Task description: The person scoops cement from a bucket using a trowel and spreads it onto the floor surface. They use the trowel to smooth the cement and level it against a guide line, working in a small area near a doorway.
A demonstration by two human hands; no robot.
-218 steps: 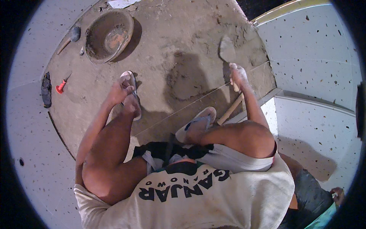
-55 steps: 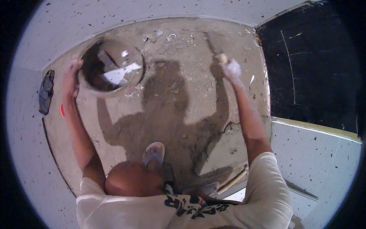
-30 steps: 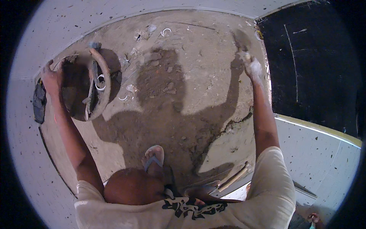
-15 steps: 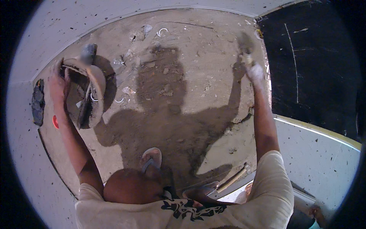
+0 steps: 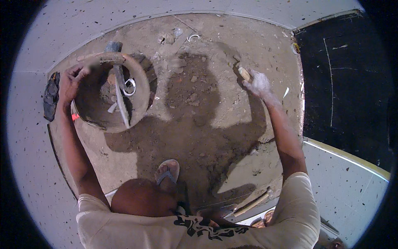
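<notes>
My left hand [image 5: 73, 85] grips the left rim of a round, dirt-caked pan [image 5: 144, 79], its fingers hooked over the edge. Inside the pan lie a pale strip [image 5: 122, 106], a white plastic ring [image 5: 130, 87] and clods of dirt. A grey bar [image 5: 119, 76] leans across its far rim. On the right, my dusty right hand [image 5: 260, 86] is closed around the light wooden handle [image 5: 244, 74] of a trowel. The trowel's dirt-coloured blade [image 5: 227, 52] points far left, low over the rough floor, and is hard to tell from the ground.
Loose dirt and rubble [image 5: 192, 89] lie mid-floor in my shadow. A dark stone-like lump [image 5: 51, 96] rests by the left wall. A black panel [image 5: 346, 83] stands at the right. Near my sandalled foot [image 5: 168, 171], a wooden stick [image 5: 251, 202] lies at the near right edge.
The pan has gone from tipped on its side to facing upward, and sits slightly further right. My right hand has moved the trowel left and nearer, away from the black panel.
</notes>
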